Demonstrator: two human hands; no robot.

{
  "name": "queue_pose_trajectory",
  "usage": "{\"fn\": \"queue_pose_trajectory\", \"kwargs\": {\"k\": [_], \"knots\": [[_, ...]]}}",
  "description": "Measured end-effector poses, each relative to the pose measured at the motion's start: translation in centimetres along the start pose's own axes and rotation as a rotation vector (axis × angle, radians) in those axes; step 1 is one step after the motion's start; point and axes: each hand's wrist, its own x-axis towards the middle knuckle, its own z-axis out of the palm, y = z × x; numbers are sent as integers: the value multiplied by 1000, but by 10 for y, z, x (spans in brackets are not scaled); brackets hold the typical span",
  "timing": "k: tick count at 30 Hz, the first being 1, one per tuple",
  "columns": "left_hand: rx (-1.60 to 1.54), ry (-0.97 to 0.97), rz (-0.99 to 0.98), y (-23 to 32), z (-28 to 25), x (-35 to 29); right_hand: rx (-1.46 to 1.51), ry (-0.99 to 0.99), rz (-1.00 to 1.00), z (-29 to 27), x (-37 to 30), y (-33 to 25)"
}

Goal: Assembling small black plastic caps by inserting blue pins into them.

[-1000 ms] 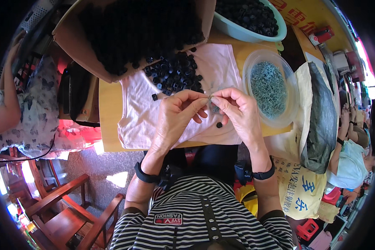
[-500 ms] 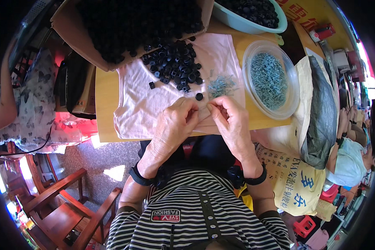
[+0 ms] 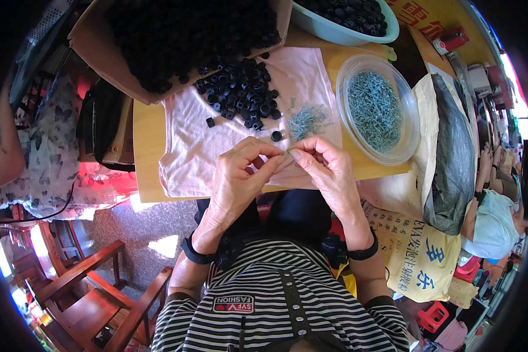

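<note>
My left hand [image 3: 240,170] and my right hand [image 3: 330,169] meet over the near edge of a pale pink cloth [image 3: 185,141]. Thumb and forefinger are pinched on each, with the tips almost touching. Whatever lies between them is too small to make out. Just beyond the fingertips sits a single round black plastic cap [image 3: 276,136]. A heap of similar black plastic pieces [image 3: 243,91] spreads across the cloth, and one stray black piece [image 3: 210,122] lies to its left. Right of the heap is a small pile of thin silvery-blue screws [image 3: 307,122], close to my right hand.
A cardboard box [image 3: 158,94] of black pieces tips onto the table [image 3: 149,170]. Beyond stands a pale green basin [image 3: 346,35]; at right, a clear round tub [image 3: 413,126] full of screws. Sacks [image 3: 413,258] lean at the right. A wooden chair [image 3: 94,299] stands lower left; other people are nearby.
My left fingers have uncurled and reached right, so their tips now meet those of my right hand. The whole view has shifted slightly; the heaps on the cloth look the same.
</note>
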Motion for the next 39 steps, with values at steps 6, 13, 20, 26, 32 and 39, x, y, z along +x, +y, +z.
{"fn": "queue_pose_trajectory", "kwargs": {"k": [6, 13, 20, 26, 32, 39], "knots": [[-158, -42, -109, -1, -2, -2, 7, -13, -138, 3, -1, 4], [-152, 1, -181, 2, -3, -5, 68, -59, -63, 9, -2, 2], [-565, 164, 75, -13, -5, 1, -409, 88, -242, 15, 0, 10], [-530, 94, -53, -13, -15, -3, -549, 195, -407, 14, 6, 21], [-483, 65, -61, -16, -14, -5, -588, 259, -402, 2, -6, 9], [-370, 2, -61, -15, -15, -8, -531, 232, -241, -15, -21, 16]]}}
